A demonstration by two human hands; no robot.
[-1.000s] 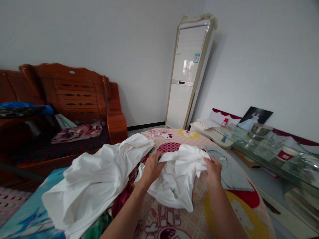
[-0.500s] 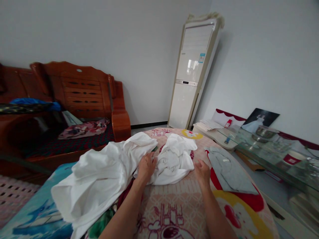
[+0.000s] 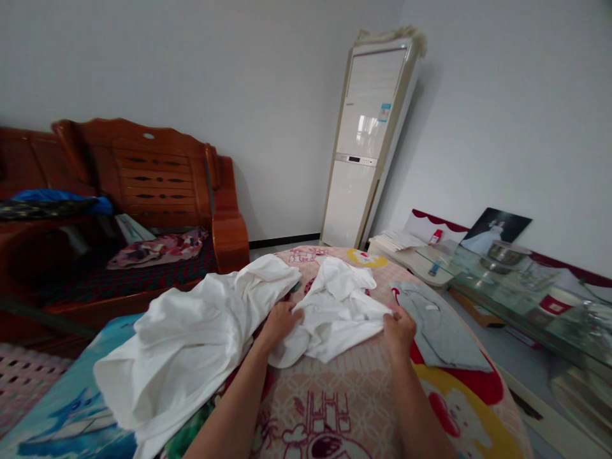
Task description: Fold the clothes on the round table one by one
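A crumpled white garment [image 3: 337, 312] lies on the patterned cloth in front of me; its exact kind does not show. My left hand [image 3: 280, 324] is closed on its left edge. At its right edge my right hand [image 3: 399, 325] pinches a corner, and the fabric runs taut toward that hand. A larger white garment [image 3: 191, 344] is heaped to the left, beside my left forearm. Just right of my right hand lies a folded grey shirt [image 3: 440, 328], flat on the cloth.
The round surface wears a pink patterned cover [image 3: 354, 395]. At the left stand a wooden sofa [image 3: 157, 172] and a pink woven basket [image 3: 29, 382]. A glass table [image 3: 482, 287] with bowls is at the right, and a tall air conditioner [image 3: 356, 153] stands behind.
My right hand has moved onto the right edge of the smaller white garment and gripped it, pulling the fabric out to the right. My left hand has closed on the left edge.
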